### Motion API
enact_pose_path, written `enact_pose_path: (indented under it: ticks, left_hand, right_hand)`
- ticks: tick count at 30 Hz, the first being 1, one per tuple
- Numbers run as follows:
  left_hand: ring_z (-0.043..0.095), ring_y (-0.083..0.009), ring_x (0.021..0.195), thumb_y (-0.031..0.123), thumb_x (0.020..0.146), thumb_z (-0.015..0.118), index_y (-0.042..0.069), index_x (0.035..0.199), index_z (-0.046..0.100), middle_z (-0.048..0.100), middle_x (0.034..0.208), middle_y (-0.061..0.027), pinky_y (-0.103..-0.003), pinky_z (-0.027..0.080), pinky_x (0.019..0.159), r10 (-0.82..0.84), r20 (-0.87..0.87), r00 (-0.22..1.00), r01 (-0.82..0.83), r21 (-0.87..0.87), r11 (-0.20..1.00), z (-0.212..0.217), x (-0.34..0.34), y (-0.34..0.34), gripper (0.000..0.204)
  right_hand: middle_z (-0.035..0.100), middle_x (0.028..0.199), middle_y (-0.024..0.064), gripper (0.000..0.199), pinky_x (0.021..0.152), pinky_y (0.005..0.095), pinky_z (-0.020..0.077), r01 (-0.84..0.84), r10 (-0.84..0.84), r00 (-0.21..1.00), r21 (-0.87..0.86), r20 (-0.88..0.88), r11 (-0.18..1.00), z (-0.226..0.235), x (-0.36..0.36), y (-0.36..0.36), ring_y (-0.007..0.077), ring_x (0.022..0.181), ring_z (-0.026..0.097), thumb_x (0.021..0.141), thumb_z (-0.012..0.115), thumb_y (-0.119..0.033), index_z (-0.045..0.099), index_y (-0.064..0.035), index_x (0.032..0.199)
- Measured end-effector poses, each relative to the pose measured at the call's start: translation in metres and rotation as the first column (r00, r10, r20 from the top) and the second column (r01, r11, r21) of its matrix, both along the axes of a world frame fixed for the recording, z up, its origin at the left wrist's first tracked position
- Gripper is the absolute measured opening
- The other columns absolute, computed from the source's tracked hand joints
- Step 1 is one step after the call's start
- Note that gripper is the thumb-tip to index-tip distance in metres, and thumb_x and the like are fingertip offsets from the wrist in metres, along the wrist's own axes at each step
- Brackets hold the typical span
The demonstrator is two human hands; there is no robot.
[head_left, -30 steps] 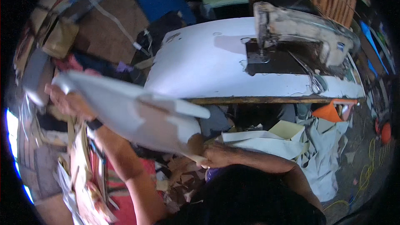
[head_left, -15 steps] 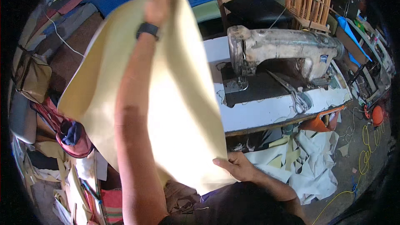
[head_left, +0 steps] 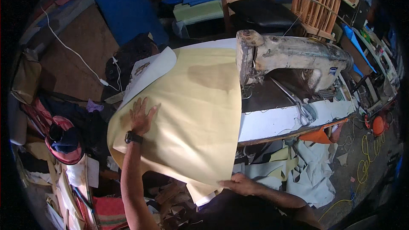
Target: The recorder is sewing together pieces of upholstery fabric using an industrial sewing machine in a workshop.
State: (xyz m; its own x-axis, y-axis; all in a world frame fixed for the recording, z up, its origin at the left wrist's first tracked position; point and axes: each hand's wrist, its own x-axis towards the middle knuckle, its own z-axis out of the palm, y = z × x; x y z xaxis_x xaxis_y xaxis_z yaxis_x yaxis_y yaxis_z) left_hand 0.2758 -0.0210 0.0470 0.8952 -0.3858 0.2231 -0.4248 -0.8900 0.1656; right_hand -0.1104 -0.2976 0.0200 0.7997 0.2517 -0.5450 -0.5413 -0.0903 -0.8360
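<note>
A large pale yellow sheet point(head_left: 196, 115) lies spread over the left part of a white sewing table point(head_left: 272, 121), hanging over its near edge. My left hand point(head_left: 140, 117), with a dark watch on the wrist, rests flat on the sheet's left side, fingers apart. My right hand point(head_left: 238, 184) grips the sheet's lower edge near my lap. An old beige sewing machine point(head_left: 289, 55) stands on the table just right of the sheet. Scissors point(head_left: 300, 110) lie on the table in front of the machine.
Fabric scraps point(head_left: 306, 170) lie on the floor under the table at the right. A red and dark bag point(head_left: 64, 138) hangs at the left. A blue panel point(head_left: 123, 8) and a white cable point(head_left: 76, 53) lie behind. A wooden crate point(head_left: 317, 6) stands beyond the machine.
The sheet was held up high by my left hand; it now lies flat on the table. My left hand has come down onto it. My right hand stays at the lower edge.
</note>
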Motion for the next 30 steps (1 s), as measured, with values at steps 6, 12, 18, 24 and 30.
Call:
enact_pose_path:
  ticks: [6, 12, 18, 24, 30]
  left_hand:
    - [0.031, -0.0388, 0.151, 0.058, 0.099, 0.055, 0.012, 0.153, 0.047, 0.037, 0.162, -0.0210, -0.059, 0.015, 0.123, -0.131, 0.012, 0.991, 0.131, -0.016, 0.991, 0.002, 0.050, 0.054, 0.072]
    - [0.049, -0.0335, 0.140, 0.049, 0.098, 0.062, 0.004, 0.142, 0.059, 0.054, 0.150, -0.0185, -0.044, 0.039, 0.115, -0.308, 0.003, 0.951, 0.284, -0.396, 0.873, 0.025, -0.014, 0.000, 0.062]
    - [0.047, -0.0266, 0.141, 0.027, 0.092, 0.077, 0.002, 0.151, 0.047, 0.055, 0.147, -0.0170, -0.040, 0.032, 0.120, -0.966, -0.008, 0.258, 0.311, -0.946, 0.091, 0.116, -0.233, -0.118, 0.071]
    - [0.062, -0.0040, 0.086, 0.015, 0.094, 0.078, 0.000, 0.115, 0.073, 0.074, 0.099, 0.0011, -0.024, 0.052, 0.077, -0.884, -0.265, 0.384, 0.087, -0.943, 0.321, 0.111, -0.224, -0.111, 0.027]
    - [0.059, -0.0051, 0.084, 0.021, 0.099, 0.072, 0.001, 0.106, 0.073, 0.071, 0.094, 0.0022, -0.022, 0.048, 0.076, -0.736, 0.031, 0.676, 0.266, -0.942, 0.204, 0.173, -0.173, -0.087, 0.021]
  right_hand:
    - [0.060, 0.143, 0.0126, 0.054, 0.107, 0.0354, 0.0499, -0.358, 0.379, 0.885, -0.124, 0.270, 0.925, -0.023, -0.021, 0.013, 0.0234, 0.121, 0.064, 0.101, 0.068, -0.032, 0.052, -0.0108, 0.148]
    - [0.067, 0.115, 0.0093, 0.043, 0.090, 0.0324, 0.0541, -0.108, 0.174, 0.798, -0.148, 0.578, 0.983, 0.094, -0.006, -0.051, 0.0163, 0.102, 0.066, 0.098, 0.072, -0.024, 0.060, -0.0049, 0.135]
    - [0.066, 0.102, -0.0011, 0.032, 0.080, 0.0234, 0.0469, -0.080, 0.190, 0.726, -0.193, 0.661, 0.978, 0.201, 0.040, -0.044, 0.0047, 0.088, 0.056, 0.100, 0.068, -0.015, 0.062, -0.0021, 0.129]
    - [0.072, 0.107, 0.0068, 0.040, 0.085, 0.0257, 0.0547, 0.161, 0.151, 0.678, -0.346, 0.719, 0.924, 0.260, 0.051, -0.065, 0.0094, 0.097, 0.067, 0.094, 0.068, -0.005, 0.060, 0.0024, 0.133]
    - [0.072, 0.100, 0.0075, 0.031, 0.085, 0.0281, 0.0550, 0.315, 0.231, 0.497, -0.422, 0.836, 0.850, 0.269, 0.082, -0.110, 0.0108, 0.091, 0.066, 0.099, 0.064, -0.008, 0.064, 0.0045, 0.128]
